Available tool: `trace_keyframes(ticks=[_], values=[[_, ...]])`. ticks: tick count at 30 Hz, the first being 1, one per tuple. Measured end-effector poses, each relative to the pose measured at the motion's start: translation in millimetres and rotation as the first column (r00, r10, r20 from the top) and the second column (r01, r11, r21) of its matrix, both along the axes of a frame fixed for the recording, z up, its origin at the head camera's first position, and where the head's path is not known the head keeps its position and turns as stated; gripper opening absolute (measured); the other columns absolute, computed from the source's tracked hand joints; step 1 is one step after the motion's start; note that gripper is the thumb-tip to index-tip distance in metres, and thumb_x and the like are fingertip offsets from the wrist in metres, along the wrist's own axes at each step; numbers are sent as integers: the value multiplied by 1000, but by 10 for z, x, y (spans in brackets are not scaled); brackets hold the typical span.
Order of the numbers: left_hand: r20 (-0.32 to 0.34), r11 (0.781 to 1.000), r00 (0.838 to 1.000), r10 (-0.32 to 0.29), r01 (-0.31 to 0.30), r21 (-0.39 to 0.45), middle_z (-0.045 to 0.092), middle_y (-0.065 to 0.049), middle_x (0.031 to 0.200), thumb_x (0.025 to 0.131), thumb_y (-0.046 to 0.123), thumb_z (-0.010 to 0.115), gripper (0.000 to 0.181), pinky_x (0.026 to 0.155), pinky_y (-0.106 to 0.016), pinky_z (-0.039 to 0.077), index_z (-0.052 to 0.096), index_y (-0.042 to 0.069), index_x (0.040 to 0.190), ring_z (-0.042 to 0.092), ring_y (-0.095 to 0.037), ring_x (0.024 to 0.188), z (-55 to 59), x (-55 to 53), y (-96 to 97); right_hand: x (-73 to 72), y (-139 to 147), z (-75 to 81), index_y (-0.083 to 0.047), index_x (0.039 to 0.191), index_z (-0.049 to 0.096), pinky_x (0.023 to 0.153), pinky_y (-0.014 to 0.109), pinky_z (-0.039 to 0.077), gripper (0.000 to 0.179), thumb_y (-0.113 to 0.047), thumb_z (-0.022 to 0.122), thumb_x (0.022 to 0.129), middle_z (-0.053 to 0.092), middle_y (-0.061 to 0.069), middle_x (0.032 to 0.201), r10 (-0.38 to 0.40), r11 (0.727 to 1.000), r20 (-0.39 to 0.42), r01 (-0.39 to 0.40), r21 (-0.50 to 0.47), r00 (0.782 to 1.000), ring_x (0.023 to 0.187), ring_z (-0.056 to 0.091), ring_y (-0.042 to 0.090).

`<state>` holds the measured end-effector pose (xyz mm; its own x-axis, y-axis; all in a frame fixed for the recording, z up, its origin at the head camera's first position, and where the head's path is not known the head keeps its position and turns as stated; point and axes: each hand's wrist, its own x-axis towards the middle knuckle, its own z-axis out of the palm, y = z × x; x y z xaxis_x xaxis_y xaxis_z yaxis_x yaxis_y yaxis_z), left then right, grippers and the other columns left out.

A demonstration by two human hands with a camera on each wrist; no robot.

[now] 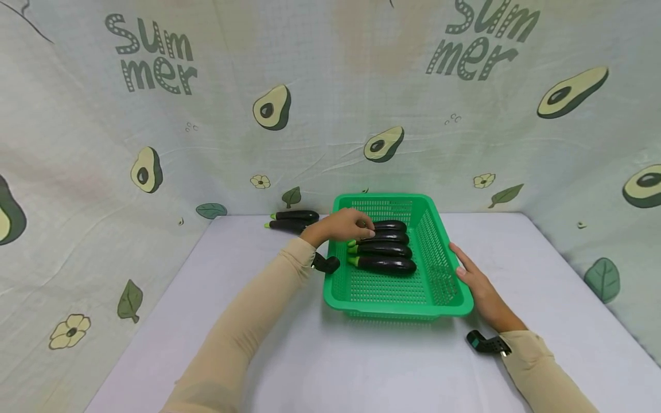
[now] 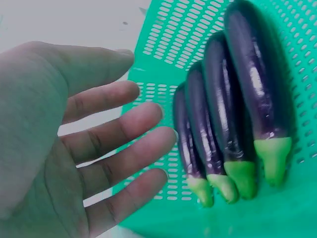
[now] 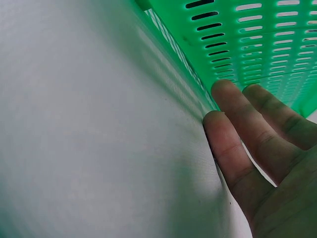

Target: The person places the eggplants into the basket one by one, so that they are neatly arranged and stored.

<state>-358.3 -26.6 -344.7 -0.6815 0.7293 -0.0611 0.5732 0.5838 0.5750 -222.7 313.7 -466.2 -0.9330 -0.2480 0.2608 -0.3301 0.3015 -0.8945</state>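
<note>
A green perforated plastic basket [image 1: 387, 293] stands on the table, holding several dark purple eggplants [image 1: 384, 264] side by side, their green stem ends toward the left. My left hand [image 1: 345, 225] is over the basket's left side near the farther eggplants. In the left wrist view, that hand [image 2: 94, 144] has its fingers spread and loosely bent, with nothing in them, apart from the eggplants [image 2: 230, 94]. At the basket's right side rests my right hand [image 1: 477, 287]. Its fairly straight fingers [image 3: 237, 153] touch the basket's outer wall [image 3: 247, 34] in the right wrist view.
Two more eggplants [image 1: 295, 215] lie on the table left of the basket, partly behind my left forearm. A white cloth covers the table [image 1: 403, 367]. Behind it hangs a curtain [image 1: 330, 69] printed with avocados and leaves.
</note>
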Motion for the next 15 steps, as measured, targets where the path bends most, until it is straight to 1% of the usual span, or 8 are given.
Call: trace_keyframes(ticks=[2,5,6,10,12,13,15], values=[[26,998,1000,13,-14,58,71,-10,111,104,29,59,28,78,-33,53,69,11,122,68,-24,94,11,-40,-67,-6,2,-8,-29,163,14,96,8,24,54,-28,29,111,8,12,166,3,1000,-3,-3,-2,1000,135,23,1],[50,987,997,51,-57,148,69,-9,112,104,30,57,29,78,-37,54,68,11,124,68,-25,95,13,-107,-186,-9,7,-9,-30,163,14,98,10,22,54,-28,29,111,7,11,166,1,1000,2,-1,-2,1000,135,23,2],[61,981,996,69,-79,178,68,-11,114,104,30,57,31,80,-38,54,67,11,125,67,-26,96,18,-118,-226,-10,9,-7,-30,162,14,98,11,23,54,-29,29,111,8,11,166,-1,1000,4,1,-1,1000,135,23,3],[86,945,987,135,-155,287,68,-9,111,103,33,59,33,86,-41,53,65,11,127,67,-33,103,36,-125,-400,-8,9,2,-32,162,14,99,12,22,54,-30,30,111,8,10,166,-7,1000,15,7,7,1000,135,23,4],[80,931,984,158,-176,319,68,-12,110,102,33,60,33,86,-41,53,65,11,126,66,-33,101,46,-120,-488,-8,6,3,-32,162,14,97,10,23,54,-30,30,111,8,10,166,-7,1000,15,7,9,1000,134,24,4],[68,926,984,164,-178,332,69,-12,108,102,33,60,32,85,-42,52,65,11,125,66,-33,101,45,-125,-532,-7,3,4,-32,162,14,97,11,23,54,-30,30,111,8,10,166,-8,1000,17,8,8,1000,134,24,4],[35,921,981,192,-193,339,70,-15,107,102,33,61,31,84,-43,52,67,11,124,67,-29,96,42,-139,-615,-6,-1,3,-32,162,14,97,10,23,54,-30,30,111,8,10,166,-9,1000,16,9,3,1000,135,23,3]])
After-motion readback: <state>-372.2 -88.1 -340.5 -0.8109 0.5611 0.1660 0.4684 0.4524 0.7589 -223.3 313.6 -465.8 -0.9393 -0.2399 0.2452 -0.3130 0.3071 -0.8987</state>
